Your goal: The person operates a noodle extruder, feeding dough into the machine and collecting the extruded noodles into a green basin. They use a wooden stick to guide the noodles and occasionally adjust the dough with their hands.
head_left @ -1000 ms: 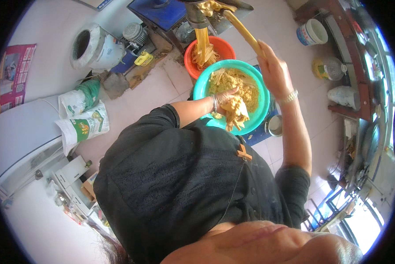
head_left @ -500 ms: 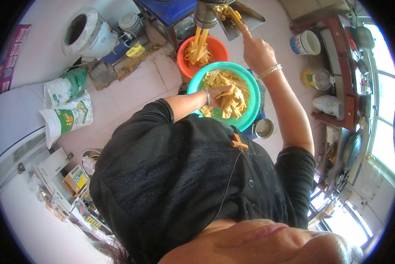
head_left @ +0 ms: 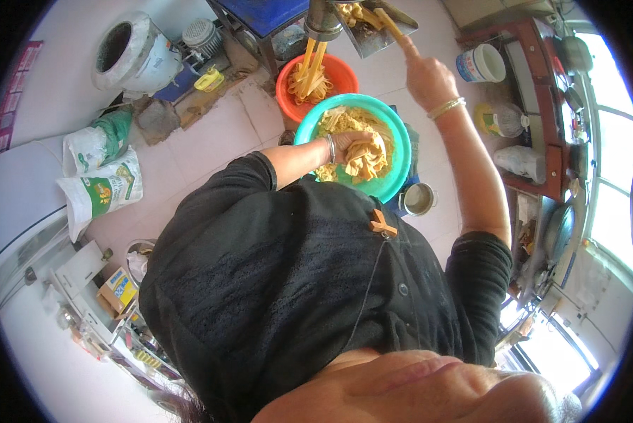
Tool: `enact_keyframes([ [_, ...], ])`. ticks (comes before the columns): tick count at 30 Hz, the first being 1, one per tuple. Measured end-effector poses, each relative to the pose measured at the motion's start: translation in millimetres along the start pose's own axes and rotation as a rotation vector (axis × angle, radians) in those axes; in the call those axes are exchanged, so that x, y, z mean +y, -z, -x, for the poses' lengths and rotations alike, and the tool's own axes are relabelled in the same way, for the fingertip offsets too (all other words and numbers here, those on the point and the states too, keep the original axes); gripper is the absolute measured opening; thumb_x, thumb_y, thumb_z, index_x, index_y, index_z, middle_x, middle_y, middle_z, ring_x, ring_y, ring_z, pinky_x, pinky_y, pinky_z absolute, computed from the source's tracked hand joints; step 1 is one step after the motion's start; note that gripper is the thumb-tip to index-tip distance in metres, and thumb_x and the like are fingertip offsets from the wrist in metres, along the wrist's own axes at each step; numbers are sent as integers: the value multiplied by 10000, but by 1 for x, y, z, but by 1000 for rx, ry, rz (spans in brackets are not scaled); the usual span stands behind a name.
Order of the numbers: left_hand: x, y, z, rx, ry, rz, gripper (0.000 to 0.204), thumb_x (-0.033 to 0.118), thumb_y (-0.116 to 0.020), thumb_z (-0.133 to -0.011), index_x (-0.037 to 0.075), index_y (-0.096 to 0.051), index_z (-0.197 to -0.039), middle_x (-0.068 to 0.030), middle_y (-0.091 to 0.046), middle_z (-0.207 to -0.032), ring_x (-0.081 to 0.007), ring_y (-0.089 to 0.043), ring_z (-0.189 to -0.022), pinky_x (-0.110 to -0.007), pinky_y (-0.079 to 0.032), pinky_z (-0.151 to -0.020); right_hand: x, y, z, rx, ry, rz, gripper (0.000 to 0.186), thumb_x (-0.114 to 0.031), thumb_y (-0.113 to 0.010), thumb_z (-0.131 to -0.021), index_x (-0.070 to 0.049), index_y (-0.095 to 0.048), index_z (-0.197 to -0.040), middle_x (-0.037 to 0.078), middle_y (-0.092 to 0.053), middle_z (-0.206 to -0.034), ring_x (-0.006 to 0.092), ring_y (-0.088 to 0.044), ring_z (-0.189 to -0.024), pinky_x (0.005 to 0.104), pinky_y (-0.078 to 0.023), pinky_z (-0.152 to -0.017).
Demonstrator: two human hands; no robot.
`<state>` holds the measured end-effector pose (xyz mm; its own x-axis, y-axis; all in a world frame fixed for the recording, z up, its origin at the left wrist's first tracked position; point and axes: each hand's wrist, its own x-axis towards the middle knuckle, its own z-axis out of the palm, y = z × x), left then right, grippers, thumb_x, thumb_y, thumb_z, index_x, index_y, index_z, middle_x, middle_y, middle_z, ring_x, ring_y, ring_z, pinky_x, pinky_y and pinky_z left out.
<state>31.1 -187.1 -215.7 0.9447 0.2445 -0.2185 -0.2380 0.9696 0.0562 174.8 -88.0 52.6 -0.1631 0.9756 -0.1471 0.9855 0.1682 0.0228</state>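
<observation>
My left hand (head_left: 346, 143) is closed on a clump of soft yellow dough (head_left: 368, 161) inside a teal basin (head_left: 405, 151). Loose crumbly dough (head_left: 335, 120) lies around it there. My right hand (head_left: 431, 83) reaches out to the far right and grips a wooden stick (head_left: 390, 25), its far end over a metal feed tray (head_left: 401, 34) that holds dough pieces. Beside the tray, wide noodle strips (head_left: 314, 60) hang from the metal outlet (head_left: 323, 22) of a machine. They drop into a red basin (head_left: 283, 88), where more noodles (head_left: 315, 86) are piled.
A metal pot (head_left: 419, 199) stands right of the teal basin. At the far left are a drum-shaped machine (head_left: 134, 56), a motor (head_left: 202, 37) and white-green sacks (head_left: 105, 189). A white bucket (head_left: 482, 63) and an oil jug (head_left: 501, 120) stand by a brown cabinet (head_left: 550, 106) on the right.
My right hand has drawn back slightly to the right with the stick. The left hand stays in the teal basin with the dough clump. The whole view has shifted a little.
</observation>
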Motion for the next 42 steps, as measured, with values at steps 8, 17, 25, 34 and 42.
enact_keyframes([
  [8,-2,0,-16,256,-5,-147,293,104,-708,-913,1,-639,-1178,-135,-747,-1016,-240,-753,-867,-399,-645,-676,-41,-10,-2,-42,81,51,689,-82,-520,-913,-30,-323,-1572,206,-722,-837,388,-729,-759,498,-584,-677],
  [17,-3,5,-24,366,-126,-437,290,-12,-641,-846,15,-657,-1135,-130,-715,-928,-257,-726,-769,-417,-623,-663,-43,-20,-25,-44,51,4,705,-84,-533,-900,-46,-330,-1574,209,-726,-860,387,-735,-783,505,-586,-685],
  [25,2,11,-33,479,-165,-534,324,19,-639,-882,18,-676,-1205,-144,-746,-1043,-285,-733,-916,-445,-611,-799,-43,-29,-21,12,85,40,699,-104,-539,-905,-56,-340,-1573,190,-731,-838,377,-738,-748,487,-600,-678],
  [34,1,14,-25,381,-65,-410,387,18,-647,-887,55,-606,-1270,-125,-715,-1052,-266,-719,-951,-415,-628,-795,-18,-15,-17,64,127,-28,629,-97,-499,-944,-123,-357,-1556,205,-744,-872,390,-740,-761,504,-598,-676],
  [42,17,12,-7,157,53,-292,452,265,-781,-907,71,-617,-1280,-97,-729,-1073,-253,-724,-1011,-454,-601,-910,-13,-14,3,57,172,-8,588,-165,-480,-1007,-181,-356,-1582,203,-724,-822,397,-726,-718,516,-590,-665],
])
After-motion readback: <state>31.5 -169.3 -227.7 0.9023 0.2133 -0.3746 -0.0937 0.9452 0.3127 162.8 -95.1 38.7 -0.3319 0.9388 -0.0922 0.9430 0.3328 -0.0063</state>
